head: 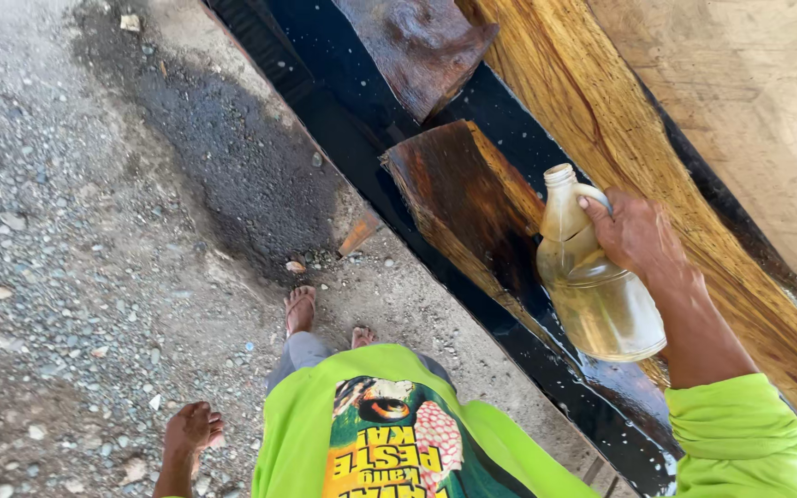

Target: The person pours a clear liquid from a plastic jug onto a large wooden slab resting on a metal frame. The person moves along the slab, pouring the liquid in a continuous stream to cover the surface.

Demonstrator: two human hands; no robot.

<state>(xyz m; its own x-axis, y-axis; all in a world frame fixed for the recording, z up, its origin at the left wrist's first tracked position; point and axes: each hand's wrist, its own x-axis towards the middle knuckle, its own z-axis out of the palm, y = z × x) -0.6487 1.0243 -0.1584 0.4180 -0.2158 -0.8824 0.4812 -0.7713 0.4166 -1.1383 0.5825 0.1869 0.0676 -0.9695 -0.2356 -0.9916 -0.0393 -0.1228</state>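
A view is being given from above, looking down a bright green shirt to bare feet on a gravel and concrete floor [94, 277].

At the near left, the left hand [191, 429] is being held low beside the body, away from everything; its fingers are hanging loosely curled and nothing is being gripped.

Right of centre, a long black mould [343, 138] is lying across the scene, and wood slabs are being held inside it: one dark wet slab [463, 203] in the middle, one dark piece [417, 46] at the far end, and one long pale yellow slab [601, 120] on the right. Three wood pieces are being counted in all.

At the right, one clear plastic jug [592, 286] of yellowish liquid is being gripped by its handle in the right hand [638, 235], fingers closed around it. The jug, uncapped, is being held upright above the mould. A pouring step seems to be in hand; tilting the spout over the wood would be called for.
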